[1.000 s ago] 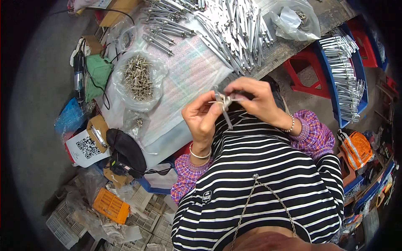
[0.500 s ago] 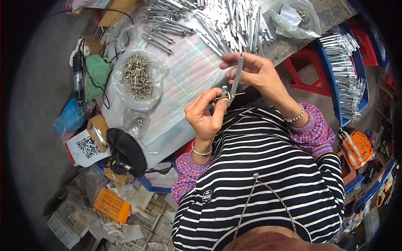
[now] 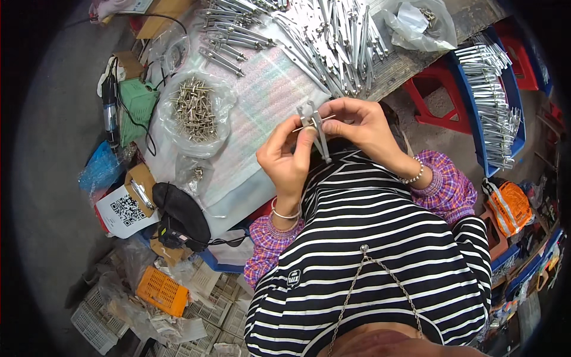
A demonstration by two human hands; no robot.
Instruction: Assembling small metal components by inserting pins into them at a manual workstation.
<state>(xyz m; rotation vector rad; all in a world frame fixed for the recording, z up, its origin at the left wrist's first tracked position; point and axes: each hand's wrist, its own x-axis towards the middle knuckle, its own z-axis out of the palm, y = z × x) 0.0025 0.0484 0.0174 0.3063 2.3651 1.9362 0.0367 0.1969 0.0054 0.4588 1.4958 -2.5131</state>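
Note:
In front of my chest, both hands work on a slim silver metal bar (image 3: 319,135) that slants downward. My left hand (image 3: 284,156) is closed, its thumb and fingertips pinching small metal parts against the bar. A thin pin (image 3: 328,118) sticks out crosswise between the two hands. My right hand (image 3: 372,132) is closed too, with thumb and index finger on the bar's upper part; its other fingers are curled. Just beyond lies a pile of similar silver bars (image 3: 333,44). To the left, a clear plastic bag (image 3: 223,128) holds many T-shaped metal bolts (image 3: 195,107).
More bars (image 3: 229,41) lie in rows at the far left of the table. Another plastic bag (image 3: 404,33) sits far right. A blue tray (image 3: 480,140) of metal pieces stands on the right by a red stool (image 3: 419,107). A black pouch (image 3: 184,208) lies at the left edge.
The bar has swung from standing up to slanting downward between my hands. My right hand has come lower and closed in beside my left, which has shifted slightly.

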